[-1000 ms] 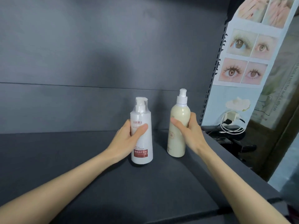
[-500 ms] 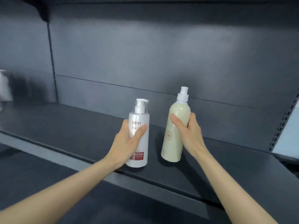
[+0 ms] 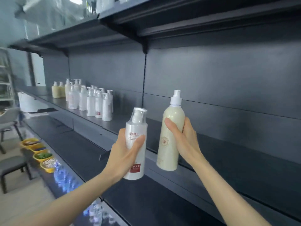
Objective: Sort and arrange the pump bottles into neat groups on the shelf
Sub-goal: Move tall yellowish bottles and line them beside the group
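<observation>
My left hand grips a white pump bottle with a red label, held upright in the air in front of the dark shelf. My right hand grips a taller cream pump bottle, tilted slightly, also lifted off the shelf. Further left on the same shelf stands a group of several white pump bottles, with cream bottles behind them at the far end.
An upper shelf overhangs the bottles. A lower shelf runs below. Yellow bowls with contents and clear plastic bottles sit lowest at left. Grey chairs and a white container stand further left.
Both bottles have been lifted off the shelf and carried leftward. The view has swung left, bringing the group of bottles into sight.
</observation>
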A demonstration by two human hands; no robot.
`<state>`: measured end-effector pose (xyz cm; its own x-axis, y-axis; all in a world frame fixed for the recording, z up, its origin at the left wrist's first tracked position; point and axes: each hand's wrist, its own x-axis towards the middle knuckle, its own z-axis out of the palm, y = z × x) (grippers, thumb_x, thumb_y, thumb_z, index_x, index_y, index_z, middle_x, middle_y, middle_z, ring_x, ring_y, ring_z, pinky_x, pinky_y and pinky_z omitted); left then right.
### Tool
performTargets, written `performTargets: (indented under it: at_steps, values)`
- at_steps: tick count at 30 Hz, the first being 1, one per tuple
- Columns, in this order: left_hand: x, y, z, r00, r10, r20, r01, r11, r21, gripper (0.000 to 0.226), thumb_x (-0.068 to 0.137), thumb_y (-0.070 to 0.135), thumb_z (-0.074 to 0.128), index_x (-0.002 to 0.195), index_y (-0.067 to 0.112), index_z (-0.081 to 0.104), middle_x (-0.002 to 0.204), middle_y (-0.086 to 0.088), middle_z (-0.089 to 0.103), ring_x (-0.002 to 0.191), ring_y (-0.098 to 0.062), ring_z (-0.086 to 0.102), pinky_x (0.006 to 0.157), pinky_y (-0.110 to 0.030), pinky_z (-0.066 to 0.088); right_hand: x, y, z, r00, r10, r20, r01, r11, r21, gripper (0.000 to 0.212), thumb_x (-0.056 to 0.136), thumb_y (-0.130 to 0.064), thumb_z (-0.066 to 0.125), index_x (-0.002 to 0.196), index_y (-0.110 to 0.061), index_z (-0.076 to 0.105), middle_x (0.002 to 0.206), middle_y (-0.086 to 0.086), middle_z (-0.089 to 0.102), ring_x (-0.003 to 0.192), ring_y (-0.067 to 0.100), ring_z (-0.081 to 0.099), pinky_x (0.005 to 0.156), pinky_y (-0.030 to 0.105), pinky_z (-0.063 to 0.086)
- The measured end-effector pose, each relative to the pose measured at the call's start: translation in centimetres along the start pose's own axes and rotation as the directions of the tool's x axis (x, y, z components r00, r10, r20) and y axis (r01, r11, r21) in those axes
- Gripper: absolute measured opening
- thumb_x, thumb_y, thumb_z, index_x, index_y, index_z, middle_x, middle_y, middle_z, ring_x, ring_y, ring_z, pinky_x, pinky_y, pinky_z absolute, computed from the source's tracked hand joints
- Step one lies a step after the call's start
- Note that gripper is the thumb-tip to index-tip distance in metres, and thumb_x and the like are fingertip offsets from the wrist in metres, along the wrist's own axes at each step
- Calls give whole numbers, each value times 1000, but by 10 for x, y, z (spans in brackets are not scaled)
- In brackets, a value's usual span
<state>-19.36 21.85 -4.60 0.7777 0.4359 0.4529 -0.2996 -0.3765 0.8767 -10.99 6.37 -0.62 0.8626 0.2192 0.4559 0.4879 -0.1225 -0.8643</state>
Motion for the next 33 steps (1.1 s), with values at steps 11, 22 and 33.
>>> performTargets:
  at_steps: [11, 22, 33]
  values:
    - [81, -58, -176, 996, -10, -86, 13, 999, 37, 18, 88, 41, 55, 94, 26, 47, 85, 3, 61, 73, -7, 61, 61, -20, 43, 48, -34, 202, 996, -23, 81, 23, 1000, 8, 36, 83, -52, 61, 100, -22, 48, 92, -7, 59, 78, 7, 60, 58, 23, 42]
    - [204, -164, -263, 990, -54, -128, 57, 998, 25, 21, 88, 42, 55, 95, 24, 47, 84, 3, 61, 73, -6, 61, 64, -23, 45, 163, -4, 364, 989, -83, 124, 82, 997, 13, 36, 84, -53, 59, 104, -24, 49, 93, -8, 61, 82, 7, 62, 63, 27, 47]
    - [369, -235, -361, 987, 6, -159, 4, 998, 62, 28, 88, 49, 55, 104, 27, 47, 93, 2, 64, 86, -15, 65, 78, -36, 54, 288, 7, 510, 978, -133, 159, 127, 991, 47, 39, 85, -52, 59, 108, -23, 48, 91, -11, 60, 79, 3, 60, 64, 27, 46]
